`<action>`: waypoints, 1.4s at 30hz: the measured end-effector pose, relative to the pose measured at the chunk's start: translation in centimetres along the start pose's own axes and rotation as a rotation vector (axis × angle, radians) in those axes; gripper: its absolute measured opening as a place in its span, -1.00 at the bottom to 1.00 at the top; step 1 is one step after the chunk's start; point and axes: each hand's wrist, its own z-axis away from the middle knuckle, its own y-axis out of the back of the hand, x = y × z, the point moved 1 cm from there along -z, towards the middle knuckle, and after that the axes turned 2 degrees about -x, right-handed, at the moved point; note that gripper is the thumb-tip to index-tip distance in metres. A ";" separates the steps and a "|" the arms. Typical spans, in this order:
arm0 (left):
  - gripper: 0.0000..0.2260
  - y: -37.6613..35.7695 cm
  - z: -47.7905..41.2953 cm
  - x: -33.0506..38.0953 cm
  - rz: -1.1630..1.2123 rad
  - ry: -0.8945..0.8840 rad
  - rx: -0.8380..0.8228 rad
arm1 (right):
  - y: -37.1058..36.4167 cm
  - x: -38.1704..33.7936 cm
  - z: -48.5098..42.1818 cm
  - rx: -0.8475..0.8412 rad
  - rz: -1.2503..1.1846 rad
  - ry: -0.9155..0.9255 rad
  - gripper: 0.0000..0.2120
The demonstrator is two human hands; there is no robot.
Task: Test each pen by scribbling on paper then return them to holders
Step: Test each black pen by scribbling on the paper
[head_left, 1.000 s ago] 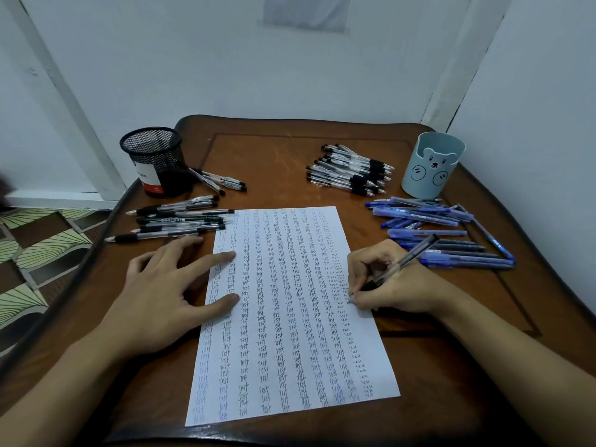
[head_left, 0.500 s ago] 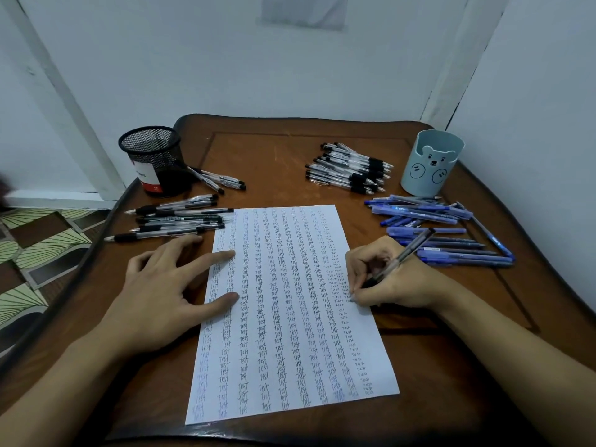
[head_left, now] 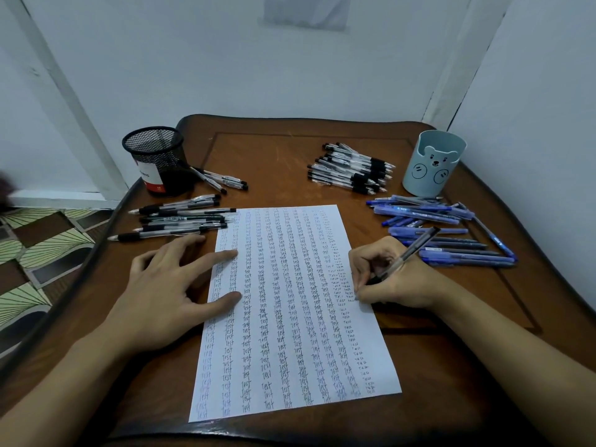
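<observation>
Now the right hand (head_left: 390,275) pinches a clear pen with a black grip (head_left: 407,253) between thumb and fingers, and its tip touches the paper (head_left: 290,350) at the very right margin, where only a narrow white strip is free. I think the first danger is here: if the stroke goes too far, the tip leaves the sheet and marks the wooden table (head_left: 274,150). The heel of this hand lies on the paper's edge, so it may also smear fresh ink. The left hand (head_left: 171,291) is spread flat, with two fingertips pressing the left side of the sheet; if it lifts, the paper can slide under the writing. Just beside the right wrist lies a loose heap of blue pens (head_left: 445,233), and a careless move of the forearm could push them around. The black pens at the left (head_left: 177,221) lie near the table edge and may roll off. Both the mesh holder (head_left: 154,159) and the bear holder (head_left: 432,162) show no pens, so tested and untested piles could get mixed.
</observation>
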 end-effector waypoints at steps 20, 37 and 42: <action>-0.31 -0.1 -0.1 -0.1 -0.031 0.001 -0.005 | 0.0 -0.1 -0.6 0.115 -0.198 -0.203 -0.52; -0.29 0.1 0.1 0.6 -0.083 -0.034 -0.011 | 1.1 -2.0 -4.2 0.248 0.063 -0.180 -0.51; -0.28 0.1 0.0 0.6 -0.068 -0.027 0.000 | 3.8 -2.3 -8.0 0.221 0.717 -0.158 -0.59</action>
